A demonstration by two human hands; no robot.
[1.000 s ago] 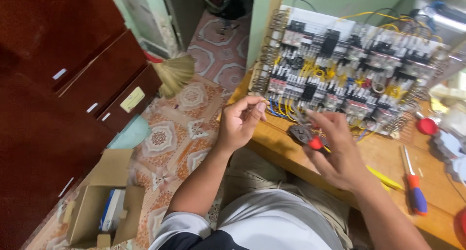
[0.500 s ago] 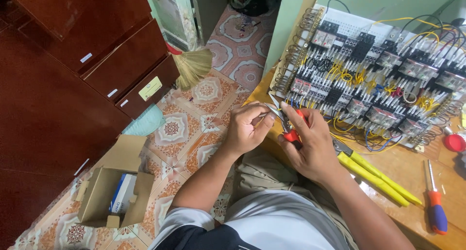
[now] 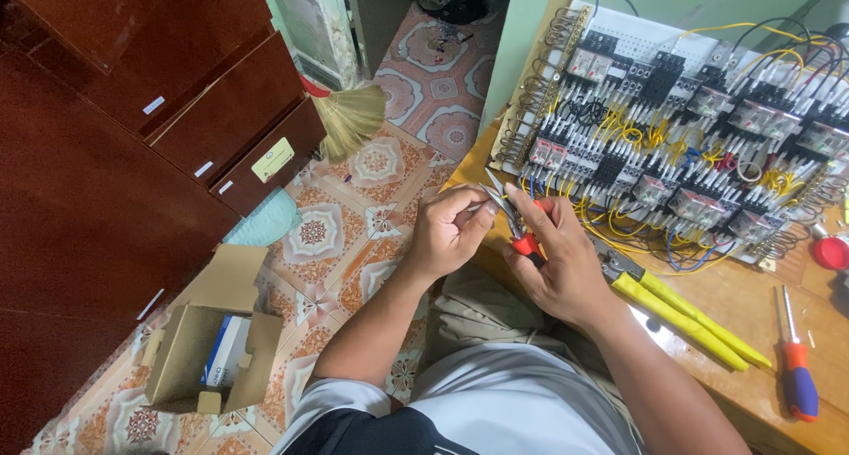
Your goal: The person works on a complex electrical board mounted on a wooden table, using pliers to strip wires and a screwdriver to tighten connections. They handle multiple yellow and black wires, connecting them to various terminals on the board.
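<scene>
A person seated at a wooden workbench works with both hands just in front of a white perforated panel crowded with relays and yellow, blue and black wiring, which stands propped at the bench's 12 o'clock. The right hand is wrapped firmly around a small pair of red-handled, steel-nosed pliers, its pointed tips aimed toward 10 o'clock. The left hand, closed in a narrow pinch, holds a thin piece of wire right at those tips; the piece is too small to make out further. At 3 o'clock from the right hand, a larger tool with long yellow handles lies on the bench, touching nothing else, and farther out a screwdriver with a red-and-blue handle lies well apart from it. On the patterned tile floor, at 8 o'clock from the hands, an open cardboard box holds a small blue-and-white carton. A straw broom leans by dark red wooden drawers at 10 o'clock.
</scene>
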